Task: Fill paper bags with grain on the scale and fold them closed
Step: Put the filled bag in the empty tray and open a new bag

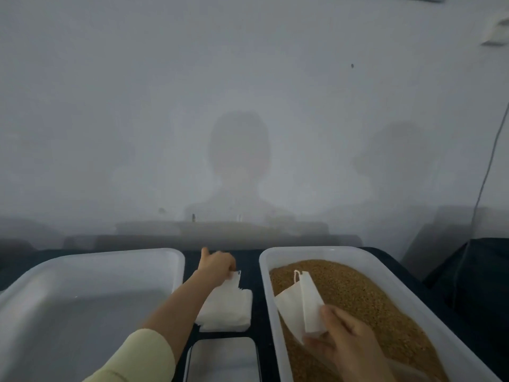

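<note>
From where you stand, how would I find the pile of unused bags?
Find the two big translucent tubs: the left tub has no grain, the right tub is full of brown grain. The stack of white bags lies flat on the dark strip between them, under the left hand, beyond the scale.

I am seeing a tub (82,271) sitting at the left and a tub of grain (358,299) at the right. Between them a stack of bags (228,310) is lying on the table (248,260), with the scale (224,359) sitting nearer me.
</note>
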Available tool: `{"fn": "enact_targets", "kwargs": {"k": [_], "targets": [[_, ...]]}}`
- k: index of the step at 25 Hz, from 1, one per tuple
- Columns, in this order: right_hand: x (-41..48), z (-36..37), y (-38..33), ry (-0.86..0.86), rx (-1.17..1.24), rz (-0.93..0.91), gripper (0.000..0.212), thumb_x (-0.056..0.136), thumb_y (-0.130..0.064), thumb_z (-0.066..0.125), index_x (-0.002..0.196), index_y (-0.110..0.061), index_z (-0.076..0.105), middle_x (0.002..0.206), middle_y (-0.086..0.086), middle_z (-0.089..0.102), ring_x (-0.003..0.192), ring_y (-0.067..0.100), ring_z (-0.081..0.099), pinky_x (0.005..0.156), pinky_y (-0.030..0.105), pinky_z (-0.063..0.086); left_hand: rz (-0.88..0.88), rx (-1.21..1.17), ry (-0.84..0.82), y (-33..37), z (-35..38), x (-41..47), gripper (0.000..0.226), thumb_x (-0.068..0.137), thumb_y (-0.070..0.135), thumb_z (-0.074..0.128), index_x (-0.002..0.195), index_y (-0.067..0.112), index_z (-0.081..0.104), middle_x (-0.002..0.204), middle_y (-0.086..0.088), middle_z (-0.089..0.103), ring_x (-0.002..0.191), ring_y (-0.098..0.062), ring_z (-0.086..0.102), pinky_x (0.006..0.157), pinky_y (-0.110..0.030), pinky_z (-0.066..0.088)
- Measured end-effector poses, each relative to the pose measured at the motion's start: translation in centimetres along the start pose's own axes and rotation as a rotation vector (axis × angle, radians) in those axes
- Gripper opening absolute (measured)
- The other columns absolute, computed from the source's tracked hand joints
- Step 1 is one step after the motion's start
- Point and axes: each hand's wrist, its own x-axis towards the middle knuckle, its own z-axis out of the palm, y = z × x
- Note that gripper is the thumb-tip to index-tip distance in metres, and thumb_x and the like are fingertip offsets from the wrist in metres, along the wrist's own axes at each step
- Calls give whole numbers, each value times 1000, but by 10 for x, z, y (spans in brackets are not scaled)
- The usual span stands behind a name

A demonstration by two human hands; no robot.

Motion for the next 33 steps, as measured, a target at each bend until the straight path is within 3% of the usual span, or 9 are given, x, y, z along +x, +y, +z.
{"fn": "enact_targets", "kwargs": {"k": [5, 9, 13, 16, 20, 24, 28, 30, 33], "targets": [[-8, 14, 6, -49, -71, -56, 13, 92, -14, 56, 84, -15, 66, 104, 12, 61, 94, 28, 63, 65, 32, 58, -31, -52, 122, 9, 1, -18, 45, 93, 19, 59, 134, 13, 43, 135, -6, 47, 127, -24, 42, 103, -34, 36], [-23, 39, 14, -47, -66, -152, 17, 93, -18, 55, 82, -26, 65, 96, -5, 66, 89, 16, 67, 70, 23, 56, -85, -997, 247, 16, -33, -109, 24, 98, 29, 50, 88, 17, 68, 80, 6, 70, 74, -8, 65, 69, -24, 50], [-40, 62, 30, -130, -98, -161, 15, 95, -18, 53, 91, -18, 68, 90, 0, 72, 84, 14, 70, 72, 25, 56, -32, -1546, 30, 29, -43, -208, 25, 96, 37, 52, 88, 24, 71, 83, 10, 74, 74, -5, 69, 59, -10, 49], [-51, 73, 40, -218, -194, -170, 22, 97, -18, 49, 99, -13, 71, 92, 5, 73, 86, 16, 70, 72, 22, 56, -69, -1599, 38, 29, -35, -234, 16, 94, 29, 58, 93, 24, 73, 87, 8, 74, 82, -6, 70, 65, -12, 50], [-60, 79, 49, -264, -317, -228, 27, 98, -20, 48, 86, -28, 71, 83, -3, 74, 81, 9, 70, 69, 18, 55, -115, -1725, 20, 27, -28, -247, 14, 91, 26, 62, 97, 22, 74, 91, 3, 75, 88, -11, 71, 68, -18, 53], [-58, 73, 53, -227, -478, -317, 25, 97, -24, 50, 86, -30, 71, 83, -4, 73, 81, 10, 68, 79, 33, 56, -176, -1775, 10, 29, -27, -248, 12, 89, 21, 65, 92, 15, 75, 87, 0, 75, 84, -13, 72, 66, -20, 54], [-66, 70, 58, -12, -720, -631, 35, 91, -29, 57, 124, -21, 58, 110, -18, 54, 102, 2, 54, 85, 16, 44, -255, -1860, -12, 31, -25, -246, 12, 83, 21, 70, 88, 11, 76, 86, -5, 74, 84, -14, 71, 66, -20, 53], [-77, 72, 55, -6, -705, -774, 30, 86, -35, 56, 114, -25, 61, 102, -23, 56, 96, -3, 58, 78, 10, 43, -218, -1862, -42, 32, -23, -247, 13, 82, 24, 71, 88, 14, 76, 89, -4, 75, 87, -12, 71, 68, -21, 52], [-84, 73, 52, -129, -603, -649, 15, 85, -35, 60, 96, -44, 59, 82, -33, 62, 86, -13, 59, 70, 2, 43, -207, -1728, -19, 36, -19, -249, 10, 84, 30, 68, 83, 28, 77, 83, 8, 73, 81, -1, 66, 69, -21, 47]]}}
